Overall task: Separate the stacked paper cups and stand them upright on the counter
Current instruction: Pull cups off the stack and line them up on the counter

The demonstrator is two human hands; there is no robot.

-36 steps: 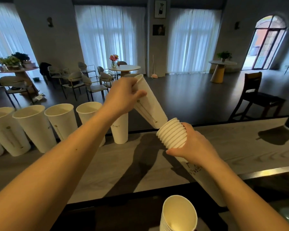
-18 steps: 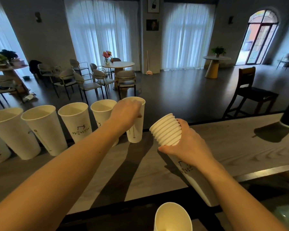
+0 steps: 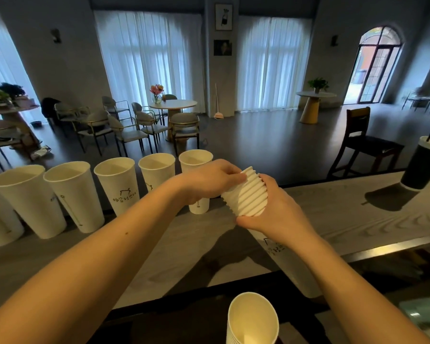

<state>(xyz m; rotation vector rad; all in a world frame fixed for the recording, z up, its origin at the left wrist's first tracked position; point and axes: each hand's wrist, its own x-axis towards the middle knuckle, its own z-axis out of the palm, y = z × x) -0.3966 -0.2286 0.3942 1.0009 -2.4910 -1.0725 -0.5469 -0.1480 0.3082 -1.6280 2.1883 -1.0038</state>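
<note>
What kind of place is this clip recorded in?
Probably a café, seen from behind the counter: paper cups lined along its far edge, round tables with chairs beyond, and a dark takeaway drink with a straw.

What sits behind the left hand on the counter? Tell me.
An upright paper cup stands behind the left hand, last in the row of cups on the counter. Its rim and base show; the hand covers its middle.

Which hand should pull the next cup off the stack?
Left. The left hand already pinches the stack's top rims nearest the upright row; the right hand wraps and braces the stack.
</note>
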